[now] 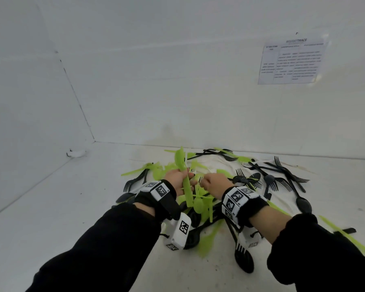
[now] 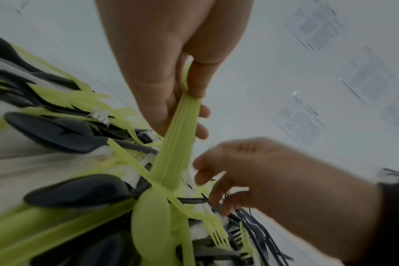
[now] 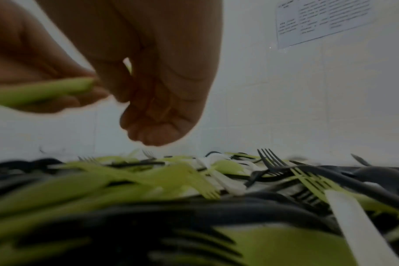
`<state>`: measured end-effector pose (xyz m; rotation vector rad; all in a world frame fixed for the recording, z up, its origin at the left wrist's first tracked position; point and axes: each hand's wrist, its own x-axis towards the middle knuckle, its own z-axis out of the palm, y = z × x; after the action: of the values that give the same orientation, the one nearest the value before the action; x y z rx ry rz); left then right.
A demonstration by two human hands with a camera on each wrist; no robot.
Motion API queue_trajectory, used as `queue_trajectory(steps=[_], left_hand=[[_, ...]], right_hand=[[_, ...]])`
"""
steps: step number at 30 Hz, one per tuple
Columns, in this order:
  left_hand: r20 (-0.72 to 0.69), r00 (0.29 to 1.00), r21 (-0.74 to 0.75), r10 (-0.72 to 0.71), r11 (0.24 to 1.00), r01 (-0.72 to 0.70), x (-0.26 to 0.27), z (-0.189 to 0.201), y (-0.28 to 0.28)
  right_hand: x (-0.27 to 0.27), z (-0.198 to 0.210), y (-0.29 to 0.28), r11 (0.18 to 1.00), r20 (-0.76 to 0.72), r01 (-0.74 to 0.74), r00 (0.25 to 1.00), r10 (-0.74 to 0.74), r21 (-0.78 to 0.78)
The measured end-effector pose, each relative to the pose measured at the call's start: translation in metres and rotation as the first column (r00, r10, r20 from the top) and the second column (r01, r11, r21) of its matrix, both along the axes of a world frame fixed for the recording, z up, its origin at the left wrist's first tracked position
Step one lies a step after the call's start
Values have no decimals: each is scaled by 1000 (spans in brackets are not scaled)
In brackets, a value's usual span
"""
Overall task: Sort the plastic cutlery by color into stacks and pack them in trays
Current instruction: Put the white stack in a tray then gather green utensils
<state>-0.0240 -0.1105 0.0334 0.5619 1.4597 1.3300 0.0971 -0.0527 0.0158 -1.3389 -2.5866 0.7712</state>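
My left hand (image 1: 178,179) grips a stack of green plastic cutlery (image 1: 187,186) around its middle, spoon bowls pointing up and handles hanging down over the pile. The left wrist view shows the left hand (image 2: 171,72) pinching the ribbed green stack (image 2: 173,144). My right hand (image 1: 214,183) hovers just right of the stack with its fingers curled. In the right wrist view the right hand (image 3: 159,90) looks folded into a fist, and I cannot tell whether it holds a piece. Below lies a mixed pile of green cutlery (image 1: 135,171), black forks (image 1: 282,182) and white cutlery (image 3: 226,183).
The pile spreads over a white table (image 1: 72,207) boxed in by white walls at the left and back. Black spoons (image 1: 243,260) and green knives (image 1: 346,234) lie close to my right forearm. A printed sheet (image 1: 291,62) hangs on the back wall. No tray is in view.
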Motion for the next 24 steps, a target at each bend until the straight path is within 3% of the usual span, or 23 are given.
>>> queue_trajectory(steps=[3,5,10,14,16,20,24], left_hand=[[-3,999,-24,40,999,-40,-8,-1,4],[-16,1000,-38,25,999,-26,-12,-1,5],[-17,999,-42,27,999,-28,-25,-6,5],[-16,999,-28,49,998,-49,-37,-6,4],[-8,997,-21,71,997,-72,-42,-5,3],[11,996,-22,93,995,-93,-53,-4,2],[22,994,-8,109,994,-108,-60,-2,4]], right_hand=[[-3,-15,2,976,344,-218,918,195,28],[-8,-17,0,933,467,-342,848,253,116],[-17,-25,-3,859,548,-414,812,200,300],[-15,-25,-2,760,568,-572,752,335,309],[-17,-22,-2,770,532,-561,770,351,304],[-22,-13,9,864,237,-315,942,236,393],[-27,13,15,963,-104,-114,984,142,243]])
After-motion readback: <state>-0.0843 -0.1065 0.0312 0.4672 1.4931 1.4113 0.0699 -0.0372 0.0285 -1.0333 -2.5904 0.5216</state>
